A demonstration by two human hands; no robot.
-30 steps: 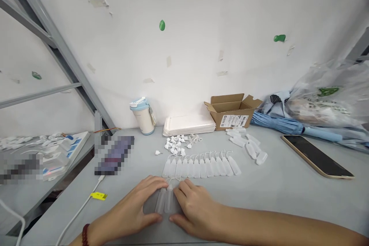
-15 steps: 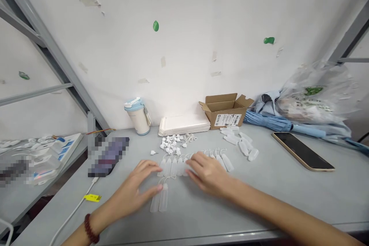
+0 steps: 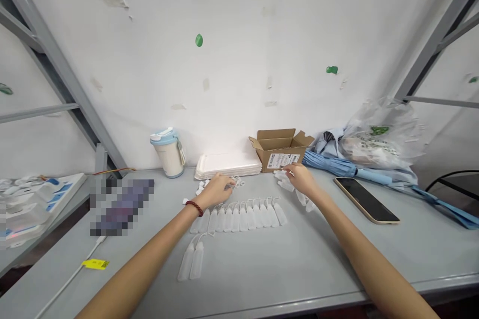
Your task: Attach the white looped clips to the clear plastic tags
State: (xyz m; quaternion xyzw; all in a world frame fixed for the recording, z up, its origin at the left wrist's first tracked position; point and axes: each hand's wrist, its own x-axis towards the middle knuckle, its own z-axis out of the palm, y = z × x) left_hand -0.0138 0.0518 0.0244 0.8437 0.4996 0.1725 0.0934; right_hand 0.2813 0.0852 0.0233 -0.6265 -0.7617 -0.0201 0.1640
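Observation:
My left hand point(image 3: 216, 190) lies over the white caps point(image 3: 202, 185) and thin looped cords point(image 3: 239, 182), thumb and fingers a little apart; it hides part of the pile. At the loose clear plastic bottles point(image 3: 286, 183), my right hand point(image 3: 302, 179) has its fingertips closed on one small bottle point(image 3: 281, 174), partly covered. Between the arms, a row of small capped bottles point(image 3: 235, 220) lies side by side, cords pointing away from me. Nearer to me lie two more capped bottles point(image 3: 196, 260), their cords curving right.
A stack of white trays point(image 3: 228, 165), an open cardboard box point(image 3: 282, 155) and a blue-lidded cup point(image 3: 167, 155) stand along the wall. On the right are a phone point(image 3: 366, 199), a blue umbrella point(image 3: 333, 162) and a plastic bag point(image 3: 381, 139). A tagged cable point(image 3: 67, 284) runs along the left.
Both hands have left the two front bottles, which now lie flat. My left hand has gone forward to the caps and cords, my right hand forward and right to the loose bottles. The view has shifted.

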